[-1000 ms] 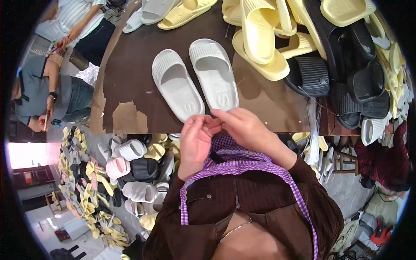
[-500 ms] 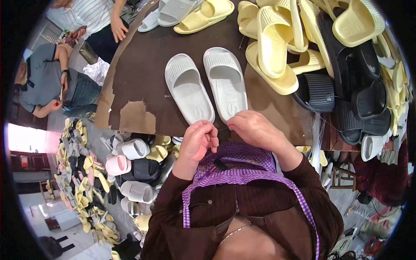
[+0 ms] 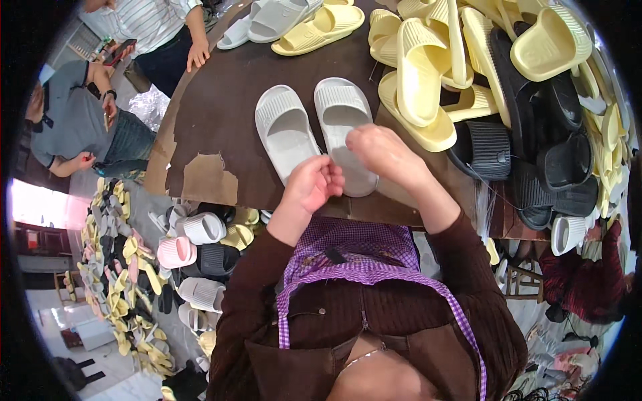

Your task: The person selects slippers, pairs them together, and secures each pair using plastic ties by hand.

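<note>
A pair of light grey slide slippers lies side by side on the brown table, toes away from me: the left slipper [image 3: 277, 110] and the right slipper [image 3: 340, 100]. My left hand [image 3: 313, 184] is over the heel of the left slipper, fingers curled in. My right hand [image 3: 384, 152] reaches over the middle of the right slipper with its fingertips pinched together. Whatever the fingers hold is too thin or too hidden to make out. Both hands cover part of the footbeds.
Yellow slippers [image 3: 421, 73] and black slippers [image 3: 488, 147] are heaped on the table's right side. More grey and yellow slides [image 3: 321, 30] stand at the far edge. Clear strands [image 3: 483, 200] hang at the right front edge. Two people [image 3: 87, 127] are at the left, beyond a floor pile of slippers [image 3: 127, 287].
Both hands have moved forward from the table's front edge to over the slippers, the right one farther. A thin strand seen between the fingers before no longer shows.
</note>
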Motion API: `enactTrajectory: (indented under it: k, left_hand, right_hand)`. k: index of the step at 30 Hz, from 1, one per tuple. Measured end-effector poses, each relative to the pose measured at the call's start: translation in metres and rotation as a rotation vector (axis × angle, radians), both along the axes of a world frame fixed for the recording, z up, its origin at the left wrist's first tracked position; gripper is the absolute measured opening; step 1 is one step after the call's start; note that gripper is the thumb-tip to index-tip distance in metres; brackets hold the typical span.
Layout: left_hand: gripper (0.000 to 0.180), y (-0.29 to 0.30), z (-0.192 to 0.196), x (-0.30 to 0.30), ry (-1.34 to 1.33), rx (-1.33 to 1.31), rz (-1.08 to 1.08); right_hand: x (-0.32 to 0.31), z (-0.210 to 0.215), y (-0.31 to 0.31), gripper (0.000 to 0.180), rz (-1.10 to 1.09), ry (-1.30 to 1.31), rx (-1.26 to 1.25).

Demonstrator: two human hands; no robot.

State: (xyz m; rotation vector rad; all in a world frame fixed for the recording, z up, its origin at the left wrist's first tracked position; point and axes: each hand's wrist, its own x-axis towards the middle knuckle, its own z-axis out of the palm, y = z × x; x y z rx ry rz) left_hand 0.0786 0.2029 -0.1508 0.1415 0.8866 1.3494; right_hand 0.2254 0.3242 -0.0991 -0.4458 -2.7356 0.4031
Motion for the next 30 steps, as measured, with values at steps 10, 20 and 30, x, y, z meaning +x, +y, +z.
enactTrajectory:
  k: [10, 20, 30]
  left_hand:
    - [0.017, 0.045, 0.008, -0.012, 0.023, 0.021, 0.188]
    - [0.017, 0.052, -0.005, -0.022, 0.066, 0.056, 0.227]
    - [0.014, 0.062, -0.007, -0.016, 0.097, 0.077, 0.297]
  right_hand:
    - [-0.032, -0.015, 0.012, 0.018, -0.117, -0.041, 0.037]
    - [-0.024, 0.013, 0.031, 0.023, -0.359, 0.18, -0.095]
    - [-0.08, -0.025, 0.093, 0.026, -0.662, 0.041, -0.11]
